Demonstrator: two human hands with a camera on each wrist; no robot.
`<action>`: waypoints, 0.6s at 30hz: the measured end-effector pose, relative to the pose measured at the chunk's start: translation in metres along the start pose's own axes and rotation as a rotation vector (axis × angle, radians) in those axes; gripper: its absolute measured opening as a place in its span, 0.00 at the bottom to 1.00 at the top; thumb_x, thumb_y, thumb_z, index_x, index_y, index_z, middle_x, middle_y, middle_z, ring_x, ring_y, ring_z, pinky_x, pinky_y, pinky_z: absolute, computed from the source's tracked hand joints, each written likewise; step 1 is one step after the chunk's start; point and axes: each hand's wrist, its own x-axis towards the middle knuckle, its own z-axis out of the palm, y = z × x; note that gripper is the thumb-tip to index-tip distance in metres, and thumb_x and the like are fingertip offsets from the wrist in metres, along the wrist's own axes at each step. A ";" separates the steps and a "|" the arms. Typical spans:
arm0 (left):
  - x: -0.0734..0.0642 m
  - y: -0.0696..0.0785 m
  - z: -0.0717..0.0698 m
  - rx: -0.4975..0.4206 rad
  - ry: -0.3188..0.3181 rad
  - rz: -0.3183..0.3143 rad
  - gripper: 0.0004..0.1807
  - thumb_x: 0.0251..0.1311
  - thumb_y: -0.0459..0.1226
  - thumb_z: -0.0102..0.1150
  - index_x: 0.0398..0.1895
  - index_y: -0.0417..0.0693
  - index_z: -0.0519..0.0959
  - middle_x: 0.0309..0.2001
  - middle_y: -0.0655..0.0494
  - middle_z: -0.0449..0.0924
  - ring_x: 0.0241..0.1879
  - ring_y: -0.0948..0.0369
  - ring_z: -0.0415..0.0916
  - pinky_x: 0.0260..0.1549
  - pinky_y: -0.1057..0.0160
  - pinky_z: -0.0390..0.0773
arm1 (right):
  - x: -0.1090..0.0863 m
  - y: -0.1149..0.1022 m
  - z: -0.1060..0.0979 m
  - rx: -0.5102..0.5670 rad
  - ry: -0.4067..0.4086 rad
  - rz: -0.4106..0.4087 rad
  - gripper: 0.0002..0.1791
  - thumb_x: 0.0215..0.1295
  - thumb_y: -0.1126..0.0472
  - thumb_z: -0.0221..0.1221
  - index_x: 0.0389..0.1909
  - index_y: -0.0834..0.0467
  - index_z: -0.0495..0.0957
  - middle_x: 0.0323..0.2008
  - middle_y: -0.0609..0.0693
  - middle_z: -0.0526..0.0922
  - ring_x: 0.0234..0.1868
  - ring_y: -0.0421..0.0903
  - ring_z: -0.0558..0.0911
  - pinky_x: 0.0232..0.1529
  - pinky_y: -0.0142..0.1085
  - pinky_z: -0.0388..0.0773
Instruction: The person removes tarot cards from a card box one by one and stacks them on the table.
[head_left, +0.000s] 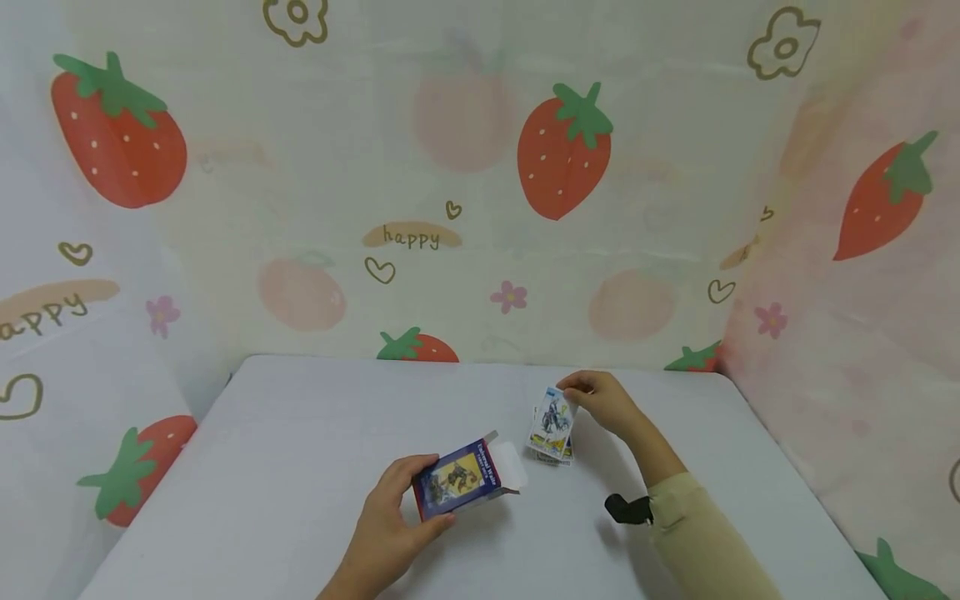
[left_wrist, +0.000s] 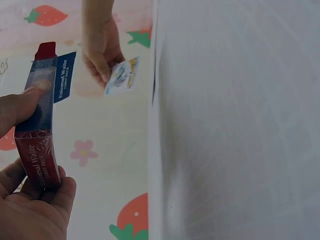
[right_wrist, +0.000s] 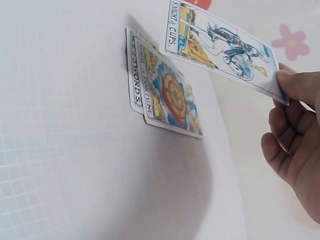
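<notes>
Head view: left hand (head_left: 386, 521) is gripping the tarot box (head_left: 456, 481) between thumb and fingers above the counter (head_left: 300, 450), its open flap (head_left: 510, 467) pointing toward 3 o'clock. Right hand (head_left: 603, 404), at 2 o'clock from the box, is pinching the Knight of Cups card (right_wrist: 225, 50) by its 12 o'clock end; loose cards (right_wrist: 172, 97) are lying staggered beneath it.

Risks, my judgement: the pinch is taking only one end, so the card could be pivoting or slipping; its 6 o'clock end could be catching the loose cards and spreading them. With the mouth gaping, any contents could be sliding out under a downward tilt. Too hard a squeeze could be denting the walls.

Unclear: the box interior isn't showing, so its contents are escaping me. The held card is covering part of the pile; count uncertain, contact too. Right wrist view is cutting off the right hand at 3 o'clock.
</notes>
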 end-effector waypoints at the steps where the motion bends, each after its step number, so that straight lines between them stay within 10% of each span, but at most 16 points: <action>1: 0.000 0.000 0.000 0.000 -0.001 -0.004 0.41 0.46 0.38 0.83 0.65 0.64 0.74 0.62 0.67 0.74 0.63 0.62 0.73 0.65 0.47 0.74 | 0.001 0.001 0.001 0.000 -0.003 0.007 0.10 0.75 0.62 0.59 0.49 0.59 0.85 0.42 0.52 0.85 0.43 0.48 0.79 0.43 0.39 0.76; 18: 0.000 -0.001 -0.001 0.009 0.000 -0.002 0.42 0.45 0.37 0.83 0.65 0.66 0.73 0.62 0.68 0.73 0.62 0.63 0.73 0.65 0.49 0.74 | 0.009 0.017 0.011 -0.006 -0.033 0.074 0.09 0.74 0.62 0.59 0.47 0.59 0.85 0.45 0.52 0.86 0.46 0.47 0.80 0.49 0.42 0.77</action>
